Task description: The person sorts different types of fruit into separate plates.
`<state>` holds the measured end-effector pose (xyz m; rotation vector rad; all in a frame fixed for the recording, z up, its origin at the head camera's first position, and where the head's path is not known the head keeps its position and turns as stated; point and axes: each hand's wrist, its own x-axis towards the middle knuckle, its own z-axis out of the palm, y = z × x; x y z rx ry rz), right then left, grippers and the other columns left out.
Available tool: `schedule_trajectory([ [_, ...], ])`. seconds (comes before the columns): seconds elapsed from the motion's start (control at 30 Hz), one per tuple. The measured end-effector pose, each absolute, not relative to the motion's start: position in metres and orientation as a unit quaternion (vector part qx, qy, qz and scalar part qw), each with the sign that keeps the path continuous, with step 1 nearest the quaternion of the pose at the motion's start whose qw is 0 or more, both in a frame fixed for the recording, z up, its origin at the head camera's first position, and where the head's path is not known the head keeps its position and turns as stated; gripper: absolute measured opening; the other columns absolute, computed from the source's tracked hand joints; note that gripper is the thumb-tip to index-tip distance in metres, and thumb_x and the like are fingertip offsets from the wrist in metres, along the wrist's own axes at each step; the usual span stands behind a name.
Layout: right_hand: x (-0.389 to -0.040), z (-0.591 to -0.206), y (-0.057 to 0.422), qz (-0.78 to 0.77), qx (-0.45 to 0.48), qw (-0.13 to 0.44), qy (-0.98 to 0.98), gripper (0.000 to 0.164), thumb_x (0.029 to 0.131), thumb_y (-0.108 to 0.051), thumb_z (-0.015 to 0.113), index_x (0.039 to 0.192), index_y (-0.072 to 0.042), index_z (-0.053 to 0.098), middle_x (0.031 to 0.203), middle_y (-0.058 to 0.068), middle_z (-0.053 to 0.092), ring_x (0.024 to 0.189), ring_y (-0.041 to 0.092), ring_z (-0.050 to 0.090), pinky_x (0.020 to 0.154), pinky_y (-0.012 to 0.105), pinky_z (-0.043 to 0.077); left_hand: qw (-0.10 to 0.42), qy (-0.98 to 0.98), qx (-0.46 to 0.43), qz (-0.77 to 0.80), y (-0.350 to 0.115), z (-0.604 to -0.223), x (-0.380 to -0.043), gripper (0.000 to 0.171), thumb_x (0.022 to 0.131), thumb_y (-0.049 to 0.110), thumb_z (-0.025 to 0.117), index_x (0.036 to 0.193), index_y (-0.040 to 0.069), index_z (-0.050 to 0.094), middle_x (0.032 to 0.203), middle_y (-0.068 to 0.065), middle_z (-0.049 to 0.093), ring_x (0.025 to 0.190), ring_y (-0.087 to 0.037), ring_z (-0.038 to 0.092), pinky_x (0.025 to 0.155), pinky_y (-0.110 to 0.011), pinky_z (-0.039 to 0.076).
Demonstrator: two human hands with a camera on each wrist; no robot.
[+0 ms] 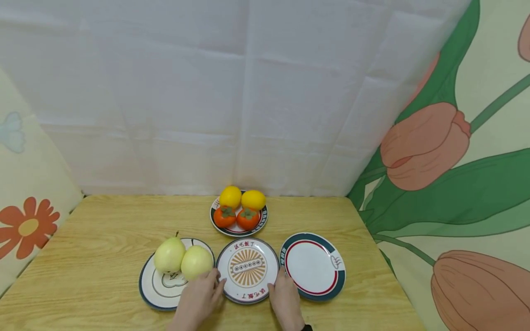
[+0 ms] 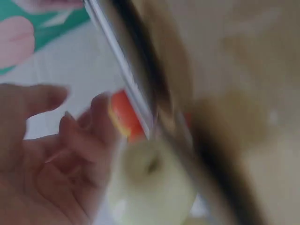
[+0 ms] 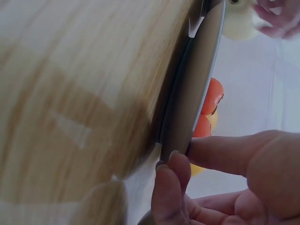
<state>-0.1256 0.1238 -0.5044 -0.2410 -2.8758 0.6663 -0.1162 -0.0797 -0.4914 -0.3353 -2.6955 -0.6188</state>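
The white plate (image 1: 248, 268) with an orange sunburst and red characters lies between both hands. My right hand (image 1: 285, 295) pinches its near right rim; in the right wrist view the thumb is at the upper edge of the plate (image 3: 199, 79) and fingertips (image 3: 171, 180) are under it. At the near left rim is my left hand (image 1: 200, 296), thumb and fingers apart and loosely bent, holding nothing. Beside that hand, two pale green pears (image 1: 169, 255) sit on a blue-rimmed plate (image 1: 154, 301). In the left wrist view a pear (image 2: 150, 187) shows just beyond the fingers.
To the right lies a plate with a dark green rim (image 1: 311, 267), close against the middle one. Behind, a smaller plate (image 1: 238, 233) bears two persimmons (image 1: 247, 219) and two lemons (image 1: 253, 200). A white cloth (image 1: 186, 115) hangs along the wooden table's (image 1: 103, 230) back edge.
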Motion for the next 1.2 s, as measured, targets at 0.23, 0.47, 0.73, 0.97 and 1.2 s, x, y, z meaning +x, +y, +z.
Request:
schedule_trajectory([
  [0.23, -0.131, -0.494, 0.126, 0.22, -0.068, 0.094, -0.969, 0.049, 0.072, -0.012, 0.079, 0.11, 0.01, 0.058, 0.088, 0.023, 0.068, 0.074, 0.037, 0.068, 0.063, 0.045, 0.052, 0.05, -0.984, -0.036, -0.166, -0.061, -0.503, -0.114, 0.033, 0.083, 0.031, 0.069, 0.073, 0.002, 0.057, 0.058, -0.008, 0.053, 0.052, -0.025, 0.054, 0.046, -0.038, 0.04],
  [0.47, -0.175, -0.45, 0.131, 0.181, 0.029, 0.14, -0.973, 0.055, 0.079, -0.022, 0.075, 0.125, 0.002, 0.056, 0.108, 0.02, 0.063, 0.091, 0.033, 0.064, 0.07, 0.043, 0.052, 0.074, -0.986, -0.025, -0.145, -0.063, -0.506, -0.119, 0.034, 0.08, 0.029, 0.071, 0.071, 0.001, 0.055, 0.06, -0.011, 0.056, 0.053, -0.028, 0.057, 0.047, -0.04, 0.042],
  [0.73, -0.246, -0.44, 0.117, 0.12, 0.172, 0.152, -0.966, 0.057, 0.086, -0.037, 0.068, 0.134, -0.011, 0.051, 0.13, 0.018, 0.053, 0.113, 0.035, 0.055, 0.092, 0.045, 0.047, 0.044, -0.986, -0.019, -0.158, -0.064, -0.504, -0.119, 0.032, 0.082, 0.029, 0.07, 0.072, 0.002, 0.054, 0.062, -0.011, 0.057, 0.055, -0.029, 0.058, 0.049, -0.041, 0.043],
  [0.97, -0.275, -0.459, 0.097, 0.041, 0.185, 0.099, -0.977, 0.062, 0.086, -0.052, 0.062, 0.137, -0.022, 0.048, 0.134, 0.013, 0.049, 0.11, 0.034, 0.056, 0.089, 0.045, 0.049, 0.048, -0.986, -0.022, -0.16, -0.064, -0.505, -0.119, 0.032, 0.081, 0.029, 0.07, 0.073, 0.003, 0.055, 0.062, -0.01, 0.057, 0.056, -0.028, 0.058, 0.049, -0.041, 0.043],
  [1.2, -0.287, -0.474, 0.086, 0.062, 0.177, 0.045, -0.981, 0.066, 0.085, -0.048, 0.064, 0.142, -0.027, 0.041, 0.14, 0.013, 0.04, 0.106, 0.033, 0.056, 0.076, 0.042, 0.052, 0.036, -0.987, -0.022, -0.157, -0.064, -0.503, -0.12, 0.032, 0.081, 0.03, 0.07, 0.075, 0.003, 0.056, 0.063, -0.009, 0.057, 0.056, -0.028, 0.058, 0.049, -0.04, 0.043],
])
